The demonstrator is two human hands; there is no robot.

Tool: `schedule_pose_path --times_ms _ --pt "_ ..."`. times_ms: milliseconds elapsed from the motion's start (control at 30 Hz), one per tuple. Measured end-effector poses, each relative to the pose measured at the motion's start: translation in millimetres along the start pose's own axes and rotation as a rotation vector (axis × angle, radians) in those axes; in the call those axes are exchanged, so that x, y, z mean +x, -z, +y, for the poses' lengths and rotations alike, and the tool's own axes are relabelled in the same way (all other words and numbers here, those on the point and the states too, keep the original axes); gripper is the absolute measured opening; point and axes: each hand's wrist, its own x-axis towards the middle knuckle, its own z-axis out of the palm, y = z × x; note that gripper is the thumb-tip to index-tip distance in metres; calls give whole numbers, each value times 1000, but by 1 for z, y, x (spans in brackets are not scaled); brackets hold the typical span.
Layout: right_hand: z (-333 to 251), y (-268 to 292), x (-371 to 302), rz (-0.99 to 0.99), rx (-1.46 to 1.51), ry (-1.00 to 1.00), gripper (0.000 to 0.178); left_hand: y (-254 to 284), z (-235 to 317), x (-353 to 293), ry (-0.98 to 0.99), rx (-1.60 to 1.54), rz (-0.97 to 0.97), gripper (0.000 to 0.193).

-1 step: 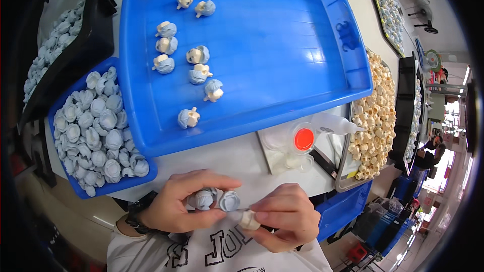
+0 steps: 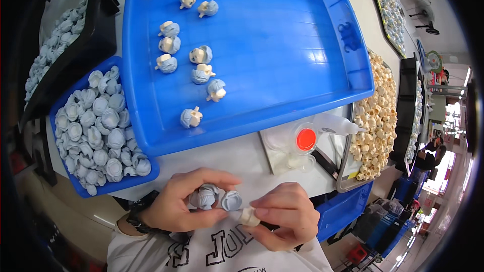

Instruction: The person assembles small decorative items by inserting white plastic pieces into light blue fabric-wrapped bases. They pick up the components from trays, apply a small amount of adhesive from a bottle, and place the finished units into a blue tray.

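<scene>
Low in the head view, my left hand [image 2: 174, 204] is closed round a pale blue ridged shell piece [image 2: 206, 196]. A second pale blue piece, a hollow cup [image 2: 231, 200], sits at its fingertips with the opening showing. Close on the right, my right hand [image 2: 290, 215] pinches a small cream figure piece [image 2: 249, 217] between thumb and fingers. A whitish tip lies between the cream piece and the hollow cup; what it belongs to is unclear. The cream piece is beside the cup, and I cannot tell whether they touch.
A large blue tray [image 2: 252, 116] holds several joined blue-and-cream pieces. At left stands a blue bin [image 2: 154, 171] of pale blue shells. Cream pieces [image 2: 373, 121] fill a metal tray at right. Between them are a red-topped container [image 2: 306, 139], a white squeeze bottle [image 2: 333, 124] and a black-handled tool [image 2: 325, 163].
</scene>
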Motion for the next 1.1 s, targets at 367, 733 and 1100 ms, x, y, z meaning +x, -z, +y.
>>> schedule_pose_path --times_ms 367,733,1100 --pt "-3 8 9 -253 -105 -137 33 6 -11 -3 -103 69 -107 35" --pt "-1 -6 9 -147 -223 -39 40 -1 -2 -6 113 -174 -38 62" --pt "6 -16 6 -197 -269 65 35 6 3 -3 229 -274 -247 71"
